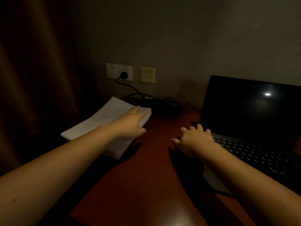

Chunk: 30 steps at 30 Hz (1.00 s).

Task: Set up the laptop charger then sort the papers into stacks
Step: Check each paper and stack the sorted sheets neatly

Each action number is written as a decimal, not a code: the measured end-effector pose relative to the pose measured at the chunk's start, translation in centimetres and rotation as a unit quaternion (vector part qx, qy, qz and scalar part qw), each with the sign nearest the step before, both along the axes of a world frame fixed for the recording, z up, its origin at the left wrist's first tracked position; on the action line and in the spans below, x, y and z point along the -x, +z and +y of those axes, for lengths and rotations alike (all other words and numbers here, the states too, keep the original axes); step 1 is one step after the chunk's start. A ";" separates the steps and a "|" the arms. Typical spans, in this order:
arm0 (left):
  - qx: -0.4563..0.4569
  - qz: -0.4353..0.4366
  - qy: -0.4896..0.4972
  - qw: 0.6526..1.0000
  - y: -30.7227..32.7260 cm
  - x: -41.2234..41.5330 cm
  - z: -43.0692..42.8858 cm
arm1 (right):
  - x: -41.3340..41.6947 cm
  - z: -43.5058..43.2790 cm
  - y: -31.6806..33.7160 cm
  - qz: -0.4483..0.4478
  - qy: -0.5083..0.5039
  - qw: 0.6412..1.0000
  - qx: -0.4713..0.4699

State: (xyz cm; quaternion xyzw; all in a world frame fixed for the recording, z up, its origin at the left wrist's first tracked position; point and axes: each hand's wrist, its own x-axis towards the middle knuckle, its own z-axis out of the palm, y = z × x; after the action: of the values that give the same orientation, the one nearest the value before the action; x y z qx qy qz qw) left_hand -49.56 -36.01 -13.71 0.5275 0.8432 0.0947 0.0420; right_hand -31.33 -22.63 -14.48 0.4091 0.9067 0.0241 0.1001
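Observation:
A thick stack of white papers (97,121) lies on the left of the dark red desk (146,168). My left hand (132,123) rests flat on the stack's right edge, fingers straight. My right hand (193,139) hovers with spread fingers at the left front corner of the open black laptop (247,111), whose screen is dark. A black plug (124,74) sits in the white wall socket, and its black charger cable (146,97) runs down to a dark tangle behind the papers. Whether the cable reaches the laptop is lost in shadow.
A beige wall plate (147,74) hangs right of the white socket. A dark brown curtain (32,79) fills the left side. The room is dim. The desk's front edge lies near the bottom of the view.

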 end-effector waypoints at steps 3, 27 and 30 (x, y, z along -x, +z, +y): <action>0.021 0.039 -0.081 0.996 0.0 -6.3 4.0 | -5.9 2.5 -0.4 0.012 -0.040 0.999 -0.009; 0.041 -0.016 -0.363 0.931 -2.5 -47.0 27.0 | -50.0 14.1 -3.7 0.085 -0.327 0.940 0.042; 0.058 -0.103 -0.307 0.944 -2.8 -48.8 28.2 | -51.2 14.5 -4.4 0.145 -0.319 0.936 0.045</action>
State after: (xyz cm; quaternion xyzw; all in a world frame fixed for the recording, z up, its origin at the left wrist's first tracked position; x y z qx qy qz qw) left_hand -0.76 -7.81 -16.50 0.7447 0.6355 0.0819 0.1867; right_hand 19.92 -8.13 -18.84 0.6705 0.7336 -0.1099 -0.0118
